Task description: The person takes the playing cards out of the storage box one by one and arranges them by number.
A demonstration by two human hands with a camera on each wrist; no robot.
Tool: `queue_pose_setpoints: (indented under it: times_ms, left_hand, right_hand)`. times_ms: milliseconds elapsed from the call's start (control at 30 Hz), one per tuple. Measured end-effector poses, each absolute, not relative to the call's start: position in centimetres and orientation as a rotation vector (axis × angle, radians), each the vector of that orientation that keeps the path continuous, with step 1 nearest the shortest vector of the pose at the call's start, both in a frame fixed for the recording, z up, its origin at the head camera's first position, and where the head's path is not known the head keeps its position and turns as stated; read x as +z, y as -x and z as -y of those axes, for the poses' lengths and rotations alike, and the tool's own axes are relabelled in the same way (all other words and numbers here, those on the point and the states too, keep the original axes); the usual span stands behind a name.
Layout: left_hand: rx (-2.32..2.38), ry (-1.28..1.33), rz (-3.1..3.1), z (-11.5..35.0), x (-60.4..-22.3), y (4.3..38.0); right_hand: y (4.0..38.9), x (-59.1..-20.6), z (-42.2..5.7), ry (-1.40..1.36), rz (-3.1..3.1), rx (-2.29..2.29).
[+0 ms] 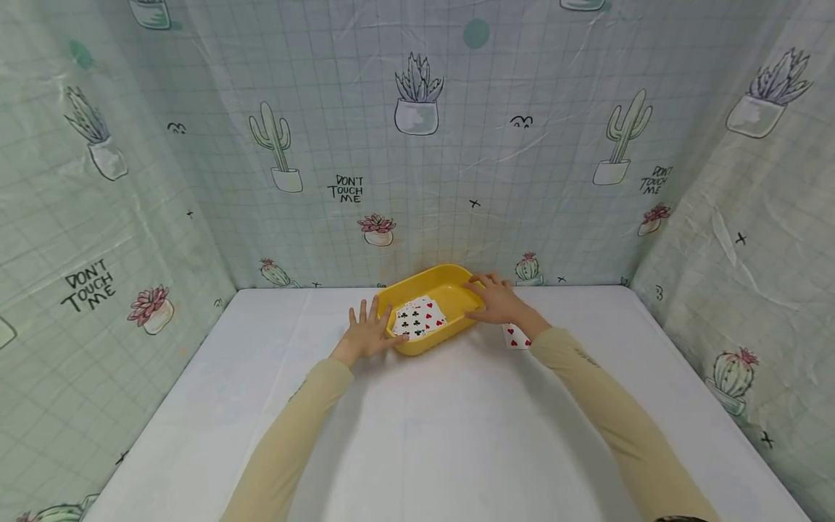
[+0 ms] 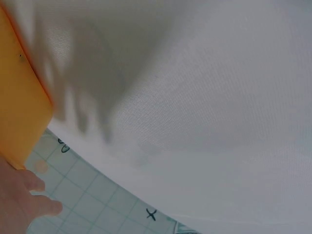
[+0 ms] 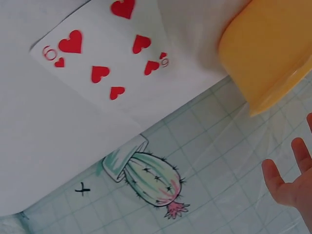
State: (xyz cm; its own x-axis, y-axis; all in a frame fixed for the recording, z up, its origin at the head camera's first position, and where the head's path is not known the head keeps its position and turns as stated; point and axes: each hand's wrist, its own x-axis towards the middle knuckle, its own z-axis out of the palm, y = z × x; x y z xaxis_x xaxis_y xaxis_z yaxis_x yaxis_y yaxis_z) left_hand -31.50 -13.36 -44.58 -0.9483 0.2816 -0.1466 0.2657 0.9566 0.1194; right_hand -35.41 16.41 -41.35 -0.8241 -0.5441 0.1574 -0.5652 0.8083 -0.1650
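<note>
A yellow oblong tray point(image 1: 450, 274) sits at the far middle of the white table, turned at a slant. Inside its left part lie face-up playing cards point(image 1: 417, 316), clubs and hearts among them. My left hand point(image 1: 363, 336) is at the tray's left end with fingers spread and straight, the thumb reaching over the rim. At the right end, my right hand point(image 1: 499, 299) has its fingertips and thumb over the rim, fingers apart. A hearts playing card point(image 3: 105, 53) lies face up on the table under my right wrist, partly hidden by it in the head view.
The white table point(image 1: 443, 435) extends toward me and to both sides. Right behind the tray rises a cloth wall point(image 1: 430, 174) printed with cacti and a grid. Similar cloth stands along the left and right table edges.
</note>
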Motion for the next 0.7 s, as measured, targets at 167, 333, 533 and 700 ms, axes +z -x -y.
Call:
queue_pose_setpoints:
  times_ms: [167, 333, 533, 700]
  left_hand:
    - [0.142, -0.417, -2.946, 13.4, -44.6, 31.6]
    - [0.182, -0.41, -2.936, 13.4, -44.6, 31.6]
    - [0.186, -0.435, -2.961, 13.7, -45.3, 32.0]
    - [0.131, -0.411, -2.957, 13.3, -44.6, 31.6]
  right_hand:
    - [35.6, -41.0, -15.0, -0.865, 2.9, 0.281]
    - [36.0, -41.1, -13.6, -0.842, 2.906, 0.236]
    - [36.5, -41.6, -12.1, -0.837, 2.962, 0.301]
    - [36.8, -42.1, -10.9, -0.806, 3.001, 0.288]
